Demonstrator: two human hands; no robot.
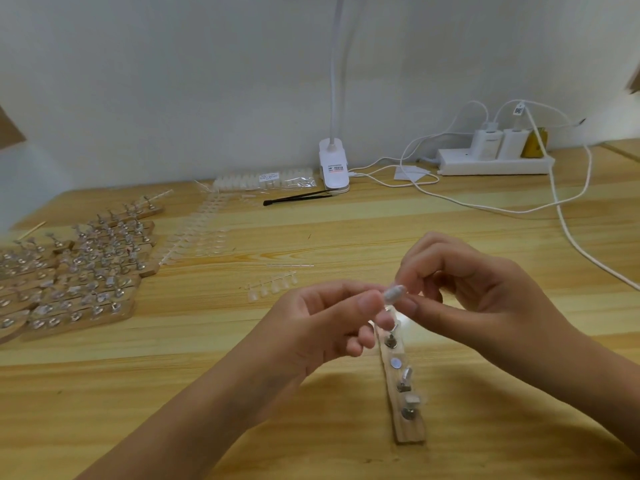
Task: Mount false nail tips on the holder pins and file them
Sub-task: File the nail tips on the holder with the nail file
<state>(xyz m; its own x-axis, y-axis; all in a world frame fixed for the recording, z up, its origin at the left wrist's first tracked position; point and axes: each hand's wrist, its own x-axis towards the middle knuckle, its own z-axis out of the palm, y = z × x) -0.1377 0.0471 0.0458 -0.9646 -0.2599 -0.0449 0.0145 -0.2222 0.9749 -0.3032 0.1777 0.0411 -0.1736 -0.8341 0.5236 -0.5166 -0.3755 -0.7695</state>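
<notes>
A narrow wooden holder strip lies on the table near me, with metal pins standing on it and one bare round magnet. Above its far end I hold one holder pin lifted, with a pale false nail tip on its head. My left hand pinches the pin below the tip. My right hand pinches the tip from the right with thumb and forefinger. Loose clear nail tips lie on the table just beyond my left hand.
Many wooden strips with mounted tips are stacked at the left. Rows of spare tips, a bagged set and a black tool lie farther back. A clip lamp, a power strip and white cables occupy the back right.
</notes>
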